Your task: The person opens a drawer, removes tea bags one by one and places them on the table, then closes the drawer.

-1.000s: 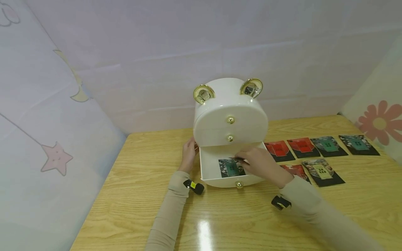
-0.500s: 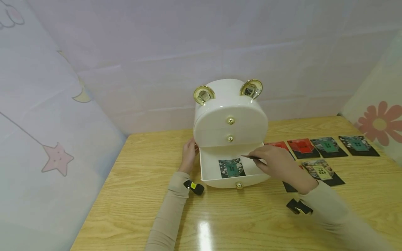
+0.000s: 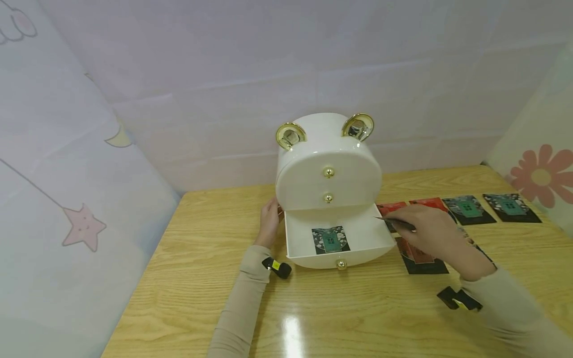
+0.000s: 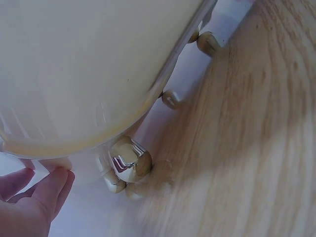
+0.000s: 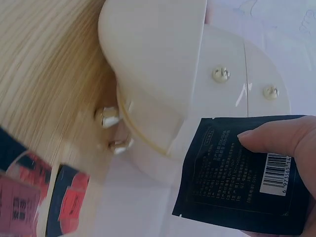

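A white cabinet (image 3: 304, 184) with gold bear ears stands on the table, its bottom drawer (image 3: 296, 238) pulled out. One green-and-black sachet (image 3: 330, 241) lies inside the drawer, near the front. My left hand (image 3: 268, 223) rests against the cabinet's left side; in the left wrist view its fingertips (image 4: 59, 180) touch the white shell. Just past the drawer's right rim, my right hand (image 3: 431, 231) pinches a black sachet (image 5: 232, 173) by one edge. Its printed back with a barcode faces the right wrist camera, the thumb (image 5: 271, 138) lying across it.
Right of the cabinet, several sachets lie on the wooden table: a red one (image 3: 425, 261) below my right hand, others partly hidden behind it, and two green ones (image 3: 468, 209) farther right. A fabric backdrop (image 3: 224, 124) hangs behind.
My right hand has moved right, from inside the drawer to beyond its right rim, carrying the black sachet. The left hand and the sachet in the drawer have stayed put.
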